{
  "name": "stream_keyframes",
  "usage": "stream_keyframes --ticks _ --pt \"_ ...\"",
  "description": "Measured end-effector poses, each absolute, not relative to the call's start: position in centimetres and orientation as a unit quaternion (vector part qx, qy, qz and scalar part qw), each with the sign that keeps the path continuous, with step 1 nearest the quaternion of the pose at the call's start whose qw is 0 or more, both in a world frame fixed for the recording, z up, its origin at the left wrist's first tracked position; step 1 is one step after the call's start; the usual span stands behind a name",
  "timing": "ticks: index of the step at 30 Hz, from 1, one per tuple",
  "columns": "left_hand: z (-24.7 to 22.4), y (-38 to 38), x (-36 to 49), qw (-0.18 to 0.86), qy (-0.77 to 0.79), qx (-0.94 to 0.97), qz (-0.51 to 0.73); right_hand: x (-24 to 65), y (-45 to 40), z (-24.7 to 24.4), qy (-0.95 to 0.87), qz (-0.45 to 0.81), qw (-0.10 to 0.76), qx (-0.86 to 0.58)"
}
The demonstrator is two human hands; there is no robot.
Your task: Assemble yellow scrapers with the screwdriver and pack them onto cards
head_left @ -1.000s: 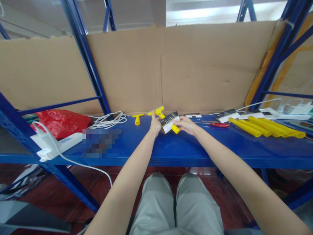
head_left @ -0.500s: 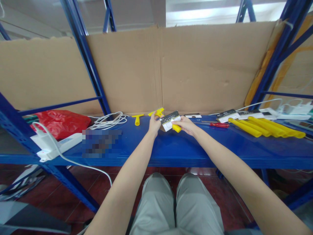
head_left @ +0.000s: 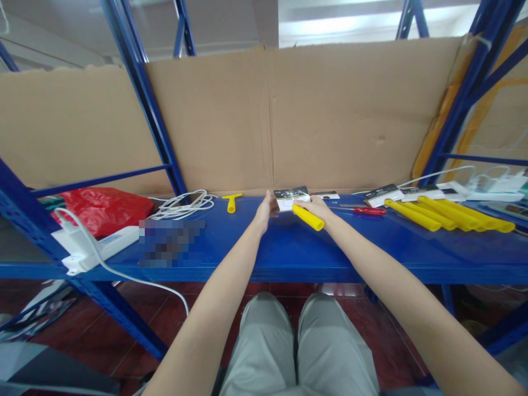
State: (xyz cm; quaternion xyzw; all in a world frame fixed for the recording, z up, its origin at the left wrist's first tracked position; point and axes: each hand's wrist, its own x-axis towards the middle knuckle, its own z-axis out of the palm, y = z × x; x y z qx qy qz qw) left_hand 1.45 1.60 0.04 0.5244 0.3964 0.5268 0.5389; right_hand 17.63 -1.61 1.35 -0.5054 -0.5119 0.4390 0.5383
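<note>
My right hand [head_left: 318, 207] is closed around a black-and-white printed card [head_left: 291, 198] and a yellow tube-shaped handle [head_left: 308, 218]. The handle slants down to the right in front of the card. Any head on its other end is hidden. My left hand [head_left: 263, 212] is upright at the card's left edge, its fingers stretched out and partly hidden; whether it touches the card is hard to tell. A small yellow T-shaped scraper [head_left: 231, 202] lies on the blue shelf [head_left: 289, 250] to the left.
Several yellow tubes [head_left: 457, 214], printed cards [head_left: 383, 194] and a red-handled screwdriver [head_left: 369, 211] lie on the right. Another card [head_left: 325, 195] is behind my right hand. A white cable [head_left: 181, 204], red bag [head_left: 105, 209] and power strip [head_left: 117, 240] are left; cardboard [head_left: 350, 115] stands behind.
My left hand has loosened from the yellow T-shaped head, which no longer shows. The card has tilted and shifted slightly right, and more of the yellow handle sticks out by my right hand.
</note>
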Motion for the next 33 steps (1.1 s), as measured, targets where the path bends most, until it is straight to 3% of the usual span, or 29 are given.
stream_keyframes --ticks 11,23,33 --pt "0.0 0.3 2.1 0.466 0.429 0.591 0.501 17.6 -1.7 1.2 -0.503 0.436 0.551 -0.504" --pt "-0.1 0.7 2.0 0.338 0.37 0.637 0.586 17.1 -0.8 0.2 -0.489 0.486 0.577 -0.438" --pt "-0.1 0.3 2.1 0.417 0.37 0.562 0.612 16.9 -1.6 0.8 -0.472 0.485 0.583 -0.45"
